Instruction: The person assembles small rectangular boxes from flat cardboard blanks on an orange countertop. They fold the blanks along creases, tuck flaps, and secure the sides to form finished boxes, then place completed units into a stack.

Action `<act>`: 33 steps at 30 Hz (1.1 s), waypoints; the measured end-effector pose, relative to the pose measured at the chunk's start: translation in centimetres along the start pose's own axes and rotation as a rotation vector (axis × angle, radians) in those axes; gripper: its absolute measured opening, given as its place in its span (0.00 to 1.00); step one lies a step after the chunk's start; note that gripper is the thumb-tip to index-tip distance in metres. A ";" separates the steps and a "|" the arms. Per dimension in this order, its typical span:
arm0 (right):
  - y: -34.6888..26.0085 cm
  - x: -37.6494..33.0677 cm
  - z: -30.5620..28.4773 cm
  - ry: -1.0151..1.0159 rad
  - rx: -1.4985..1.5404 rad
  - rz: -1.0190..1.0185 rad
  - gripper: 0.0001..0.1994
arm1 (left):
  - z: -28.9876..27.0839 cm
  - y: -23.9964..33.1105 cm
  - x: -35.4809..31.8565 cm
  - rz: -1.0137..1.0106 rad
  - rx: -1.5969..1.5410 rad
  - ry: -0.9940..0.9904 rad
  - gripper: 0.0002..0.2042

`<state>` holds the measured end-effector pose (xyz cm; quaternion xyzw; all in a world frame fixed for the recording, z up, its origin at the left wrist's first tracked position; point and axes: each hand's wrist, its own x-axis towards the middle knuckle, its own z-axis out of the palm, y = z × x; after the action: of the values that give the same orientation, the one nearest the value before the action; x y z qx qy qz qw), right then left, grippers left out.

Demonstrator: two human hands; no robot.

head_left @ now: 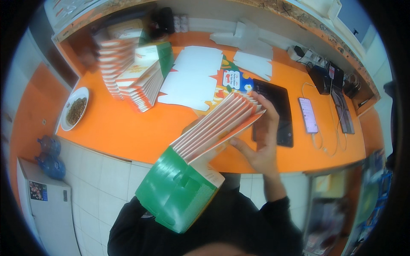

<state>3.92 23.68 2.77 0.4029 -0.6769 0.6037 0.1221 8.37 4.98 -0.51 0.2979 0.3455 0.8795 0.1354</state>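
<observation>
A stack of nested paper food boxes (179,187) is tilted in front of my body, green at the lower end. Its white and orange open edges fan out toward the upper right. My right hand (265,149) grips those edges, with the fingers over the far side and the thumb near the outermost box. Behind the stack, only a small piece of my left hand (190,126) shows along its far side; the rest is hidden. On the orange table (111,132), beyond the held stack, lie white die-cut card sheets (190,83) and a colourful printed sheet (235,79).
More nested boxes (145,72) stand at the table's back left, near a plate (65,121) of small brown pieces. On the right lie a black tablet (282,115), a cabled phone (308,115), a power strip (309,55) and black devices (320,79). Blue water jugs (51,165) stand lower left.
</observation>
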 end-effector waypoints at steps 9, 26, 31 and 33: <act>-3.2 4.0 -5.0 -0.191 -0.231 -0.051 0.40 | -1.0 -1.9 0.4 0.094 0.105 -0.108 0.27; -2.5 1.2 -1.0 0.033 -0.086 -0.061 0.21 | 0.2 -1.6 0.2 0.455 0.568 0.020 0.24; -1.4 0.3 1.2 0.176 -0.013 -0.200 0.22 | 1.9 -0.7 0.5 0.532 0.779 0.061 0.23; -1.1 -0.2 2.1 0.221 0.022 -0.177 0.24 | 2.2 -0.5 0.5 0.521 0.789 0.063 0.23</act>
<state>5.47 21.93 2.89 0.3933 -0.6147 0.6386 0.2444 9.37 6.75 0.64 0.3765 0.5708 0.6944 -0.2238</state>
